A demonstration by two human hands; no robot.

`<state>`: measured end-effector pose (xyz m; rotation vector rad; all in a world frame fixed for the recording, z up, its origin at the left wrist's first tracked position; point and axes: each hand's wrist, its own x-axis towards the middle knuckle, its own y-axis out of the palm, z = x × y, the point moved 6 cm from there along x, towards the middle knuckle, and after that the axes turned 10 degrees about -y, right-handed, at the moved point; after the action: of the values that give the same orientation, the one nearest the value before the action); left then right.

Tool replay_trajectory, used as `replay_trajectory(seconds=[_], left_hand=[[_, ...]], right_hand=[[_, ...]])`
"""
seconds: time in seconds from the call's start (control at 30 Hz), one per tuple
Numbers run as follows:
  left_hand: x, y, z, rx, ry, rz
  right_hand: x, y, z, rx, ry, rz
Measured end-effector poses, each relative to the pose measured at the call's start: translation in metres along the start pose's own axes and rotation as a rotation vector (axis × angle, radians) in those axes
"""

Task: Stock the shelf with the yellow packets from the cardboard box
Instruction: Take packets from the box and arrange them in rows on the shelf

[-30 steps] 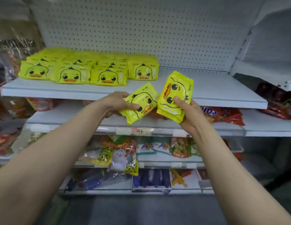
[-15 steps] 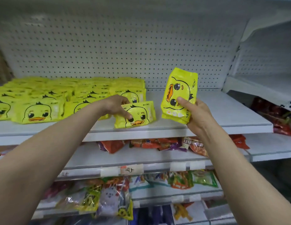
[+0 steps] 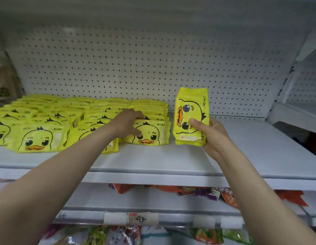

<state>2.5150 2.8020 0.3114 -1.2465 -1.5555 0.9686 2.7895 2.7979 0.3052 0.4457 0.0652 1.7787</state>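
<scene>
Right hand [image 3: 212, 137] gripping glossy yellow duck-print plastic packet [image 3: 190, 115] upright, above white metal shelf [image 3: 153, 161]. Left hand [image 3: 126, 123], fingers [image 3: 136, 132] curled on front packet [image 3: 150, 133]. Best seated flush against stocked rows [image 3: 65, 117], face forward.

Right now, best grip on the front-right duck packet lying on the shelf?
Probably pinch the front-right packet across its short right end, coming from the bare shelf on its right. It leans face-out on the row behind; the left hand covers its left.
</scene>
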Motion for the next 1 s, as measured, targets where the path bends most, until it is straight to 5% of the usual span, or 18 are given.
replay_trajectory(seconds=[0.6, 0.83, 1.0], left_hand=[[-0.045, 0.011, 0.015, -0.003, -0.055, -0.387], [-0.085, 0.004, 0.063, 0.065, -0.175, -0.538], [-0.097, 0.013, 0.082, 0.053, -0.18, -0.476]], right_hand=[[0.024, 0.012, -0.006, -0.209, 0.036, 0.154], [0.041, 0.067, -0.016, -0.59, 0.015, 0.376], [0.043, 0.109, -0.035, -0.951, -0.041, 0.54]])
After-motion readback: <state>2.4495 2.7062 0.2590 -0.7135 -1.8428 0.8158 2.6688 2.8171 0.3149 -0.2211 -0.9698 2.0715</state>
